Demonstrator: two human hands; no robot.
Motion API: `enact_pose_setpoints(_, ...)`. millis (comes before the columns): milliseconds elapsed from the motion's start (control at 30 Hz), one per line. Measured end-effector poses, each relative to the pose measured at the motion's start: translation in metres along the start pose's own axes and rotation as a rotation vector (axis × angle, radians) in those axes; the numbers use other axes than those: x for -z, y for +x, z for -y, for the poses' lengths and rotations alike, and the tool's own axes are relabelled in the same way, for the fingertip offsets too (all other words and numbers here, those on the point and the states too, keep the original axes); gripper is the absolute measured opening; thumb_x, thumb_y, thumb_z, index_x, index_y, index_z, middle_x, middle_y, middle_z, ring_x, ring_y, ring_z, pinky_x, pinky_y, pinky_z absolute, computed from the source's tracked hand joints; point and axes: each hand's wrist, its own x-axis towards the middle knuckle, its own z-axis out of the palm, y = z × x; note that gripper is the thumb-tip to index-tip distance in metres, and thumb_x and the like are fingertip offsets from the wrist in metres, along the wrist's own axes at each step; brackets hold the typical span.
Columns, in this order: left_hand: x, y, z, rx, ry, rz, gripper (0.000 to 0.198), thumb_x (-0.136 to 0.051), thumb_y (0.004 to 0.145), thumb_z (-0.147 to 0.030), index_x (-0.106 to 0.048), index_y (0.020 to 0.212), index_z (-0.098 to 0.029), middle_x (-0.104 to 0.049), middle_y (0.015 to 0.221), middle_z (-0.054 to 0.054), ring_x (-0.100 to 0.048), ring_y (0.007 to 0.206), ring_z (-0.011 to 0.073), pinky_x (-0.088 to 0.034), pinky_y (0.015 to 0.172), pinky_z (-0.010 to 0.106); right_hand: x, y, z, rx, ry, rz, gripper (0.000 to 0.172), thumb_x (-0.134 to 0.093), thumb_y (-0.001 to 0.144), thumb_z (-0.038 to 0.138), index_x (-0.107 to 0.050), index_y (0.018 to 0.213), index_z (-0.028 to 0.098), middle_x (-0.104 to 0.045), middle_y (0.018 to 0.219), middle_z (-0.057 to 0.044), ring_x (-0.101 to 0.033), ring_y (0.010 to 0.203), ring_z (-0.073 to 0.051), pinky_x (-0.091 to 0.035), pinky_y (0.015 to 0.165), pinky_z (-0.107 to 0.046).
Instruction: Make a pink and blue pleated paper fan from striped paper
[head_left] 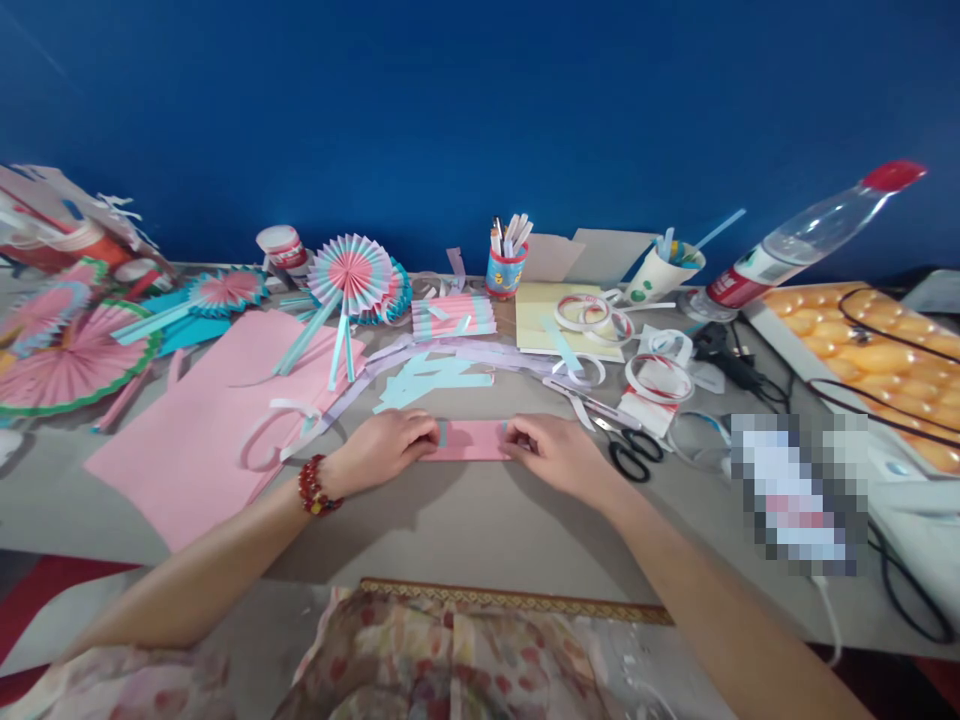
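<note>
A folded pink paper strip [474,440] with light blue bits near its ends lies flat before me. My left hand [390,445] pinches its left end, a red bead bracelet on the wrist. At the opposite end, the fingers of my right hand [559,455] are closed on the strip too. Light blue paper strips [435,382] are scattered just beyond it. Scissors with black handles [634,452] rest beside my right hand. Pink paper sheets [202,430] spread out to the left of my left hand.
Pleated paper fans [349,275] stand and lie at the back left. Behind are a pen holder [507,272], a paper cup [664,275] and a tilted-looking plastic bottle [780,255]. Tape rolls [660,378], a glue gun [727,360] and cables occupy the right side.
</note>
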Motion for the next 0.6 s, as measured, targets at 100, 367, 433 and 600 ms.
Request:
enact_pose_setpoints(100, 0.0008, 0.0009, 0.0014, -0.024, 0.015, 0.026, 0.019, -0.044, 0.1, -0.026, -0.058, 0.088, -0.019, -0.062, 0.087, 0.001, -0.057, 0.08, 0.0159, -0.036, 0.071, 0.026, 0.0007, 0.0001, 0.0004, -0.009, 0.003, 0.004, 0.006, -0.064, 0.086, 0.024, -0.062, 0.081, 0.022, -0.066, 0.076, 0.001, -0.059, 0.07, -0.015, -0.034, 0.062, -0.024)
enact_pose_setpoints(367, 0.0009, 0.0001, -0.0004, -0.031, 0.022, 0.015, 0.023, -0.041, 0.101, -0.026, -0.057, 0.086, -0.019, -0.061, 0.085, 0.001, -0.057, 0.079, 0.0162, -0.038, 0.073, 0.027, 0.0032, 0.0007, 0.0033, -0.026, -0.011, 0.025, 0.008, -0.066, 0.086, 0.025, -0.061, 0.08, 0.022, -0.065, 0.075, 0.002, -0.058, 0.069, -0.015, -0.033, 0.062, -0.024)
enact_pose_setpoints(433, 0.0006, -0.0003, -0.0011, -0.033, 0.027, 0.014, 0.023, -0.04, 0.101, -0.026, -0.057, 0.086, -0.019, -0.06, 0.085, 0.001, -0.057, 0.08, 0.0163, -0.038, 0.074, 0.027, 0.0027, 0.0008, 0.0027, -0.017, -0.008, 0.02, 0.008, -0.065, 0.086, 0.025, -0.061, 0.08, 0.022, -0.065, 0.074, 0.002, -0.058, 0.068, -0.015, -0.033, 0.062, -0.024)
enact_pose_setpoints(600, -0.001, -0.0018, -0.002, -0.044, 0.059, 0.012, 0.023, -0.04, 0.102, -0.026, -0.056, 0.087, -0.018, -0.061, 0.087, 0.002, -0.057, 0.081, 0.017, -0.037, 0.074, 0.027, 0.0003, 0.0008, -0.0006, -0.01, -0.009, 0.003, 0.007, -0.065, 0.086, 0.025, -0.061, 0.081, 0.022, -0.066, 0.076, 0.001, -0.058, 0.068, -0.015, -0.033, 0.061, -0.024)
